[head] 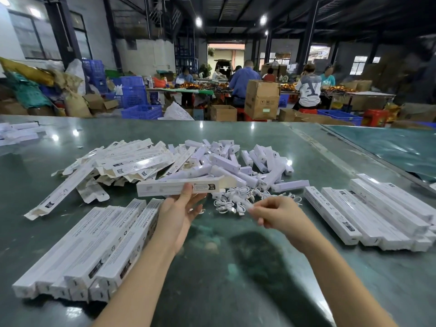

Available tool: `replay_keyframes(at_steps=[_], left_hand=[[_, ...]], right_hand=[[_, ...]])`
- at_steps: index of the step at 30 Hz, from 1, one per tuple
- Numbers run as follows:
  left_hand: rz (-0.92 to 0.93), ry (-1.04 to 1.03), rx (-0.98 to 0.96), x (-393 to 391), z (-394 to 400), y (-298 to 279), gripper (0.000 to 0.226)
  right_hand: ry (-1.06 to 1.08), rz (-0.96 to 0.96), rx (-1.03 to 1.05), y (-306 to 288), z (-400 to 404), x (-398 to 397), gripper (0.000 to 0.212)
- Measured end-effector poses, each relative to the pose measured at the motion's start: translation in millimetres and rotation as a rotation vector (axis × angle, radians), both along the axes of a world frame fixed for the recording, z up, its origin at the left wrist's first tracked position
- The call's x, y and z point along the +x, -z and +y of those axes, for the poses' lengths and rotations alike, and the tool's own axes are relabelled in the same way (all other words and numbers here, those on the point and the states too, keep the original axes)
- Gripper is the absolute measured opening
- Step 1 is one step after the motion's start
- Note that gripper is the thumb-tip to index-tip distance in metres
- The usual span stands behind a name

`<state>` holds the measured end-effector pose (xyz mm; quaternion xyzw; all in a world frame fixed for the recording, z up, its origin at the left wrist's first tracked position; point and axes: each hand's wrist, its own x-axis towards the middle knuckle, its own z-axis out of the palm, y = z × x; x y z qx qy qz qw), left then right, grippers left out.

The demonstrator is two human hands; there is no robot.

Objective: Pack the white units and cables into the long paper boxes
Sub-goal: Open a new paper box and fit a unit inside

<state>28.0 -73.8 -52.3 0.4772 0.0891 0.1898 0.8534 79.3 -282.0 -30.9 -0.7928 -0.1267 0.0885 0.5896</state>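
My left hand [180, 208] holds a long white paper box [165, 187] crosswise above the table, thumb on its front face, its right end flap open. My right hand [273, 214] pinches a small white cable [248, 206] just right of that open end. Below lies a heap of white coiled cables [232, 199]. Behind it sits a pile of white units [236, 161]. Flat, unfolded boxes [127, 159] lie in a heap to the left.
Rows of closed long boxes lie at the near left [94, 251] and at the right [377, 213] on the green table [224, 267]. More white boxes [16, 133] sit at the far left. People work at tables beyond, among cartons and blue crates.
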Motion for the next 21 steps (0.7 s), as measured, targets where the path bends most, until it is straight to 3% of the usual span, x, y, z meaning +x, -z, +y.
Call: replay_keyframes(at_steps=[2,4,11,16,21], left_hand=[[-0.007,-0.024,0.007,1,-1,1,0.034],[-0.013,-0.045,-0.013,2,0,1,0.033],[-0.012,-0.012,0.053,1,-3,1,0.018],[-0.001,0.030,0.154,-1,-13,1,0.035],[-0.008,0.077,0.210,-2,-19,0,0.049]], right_hand=[[0.008,0.094,0.221,-6,-5,2,0.006],[-0.006,0.143,0.311,-10,-7,2,0.007],[-0.024,0.097,0.304,-11,2,-4,0.007],[-0.025,0.074,0.284,-6,11,-5,0.007],[-0.050,0.115,0.399,-2,19,-9,0.008]])
